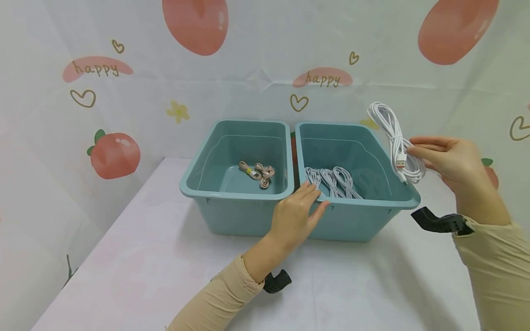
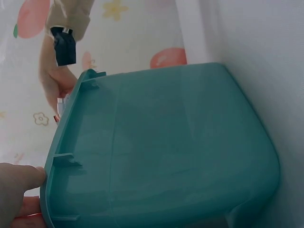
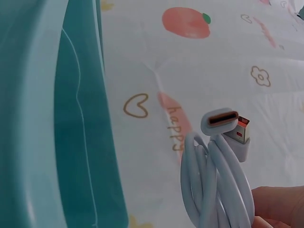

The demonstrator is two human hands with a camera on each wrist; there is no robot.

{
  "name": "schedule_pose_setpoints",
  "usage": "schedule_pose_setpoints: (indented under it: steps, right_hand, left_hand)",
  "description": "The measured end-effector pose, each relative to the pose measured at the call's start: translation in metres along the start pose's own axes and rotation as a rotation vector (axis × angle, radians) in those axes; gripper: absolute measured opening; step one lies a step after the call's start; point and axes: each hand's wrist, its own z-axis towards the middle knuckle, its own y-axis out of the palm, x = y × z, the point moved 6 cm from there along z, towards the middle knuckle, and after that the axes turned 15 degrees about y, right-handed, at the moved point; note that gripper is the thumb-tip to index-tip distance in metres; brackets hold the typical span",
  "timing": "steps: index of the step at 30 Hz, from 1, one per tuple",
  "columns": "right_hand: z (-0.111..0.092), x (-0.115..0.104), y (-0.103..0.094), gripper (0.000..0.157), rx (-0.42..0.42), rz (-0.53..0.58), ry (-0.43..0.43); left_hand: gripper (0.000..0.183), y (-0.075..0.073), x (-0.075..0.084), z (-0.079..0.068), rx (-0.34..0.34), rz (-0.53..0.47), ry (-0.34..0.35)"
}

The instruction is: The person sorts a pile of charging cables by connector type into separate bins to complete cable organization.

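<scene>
My right hand (image 1: 459,165) holds up a coiled white USB cable (image 1: 391,128) above the right end of the right teal bin (image 1: 356,220). The cable's USB plug hangs at the front of the coil; in the right wrist view a USB-C connector (image 3: 219,122) shows beside it. My left hand (image 1: 291,218) rests on that bin's front rim near its left corner, fingers reaching over the edge and thumb along the rim. Inside the bin, several coiled white cables (image 1: 329,179) lie side by side, partly hidden by the front wall.
A second teal bin (image 1: 236,195) stands close on the left, with a few small brown cables (image 1: 265,172) on its floor. Both stand on a white-covered table (image 1: 157,257) before a printed cloth backdrop (image 1: 248,64). Black wrist mounts (image 1: 440,221) sit on both wrists.
</scene>
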Motion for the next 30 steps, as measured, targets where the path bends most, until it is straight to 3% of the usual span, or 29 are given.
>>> schedule_pose_setpoints:
  steps: [16,23,30]
  right_hand:
    - [0.013,-0.018,0.024,0.012,0.027,-0.12,-0.044]
    - [0.02,-0.026,0.034,0.036,0.045,-0.189,-0.046]
    - [0.028,-0.033,0.048,0.061,-0.022,-0.199,-0.028]
  left_hand:
    - [0.025,-0.001,0.001,0.0,0.012,0.007,0.005]
    - [0.026,0.0,0.001,0.0,-0.002,0.005,0.001]
    - [0.026,-0.001,0.001,0.001,-0.004,0.005,0.001]
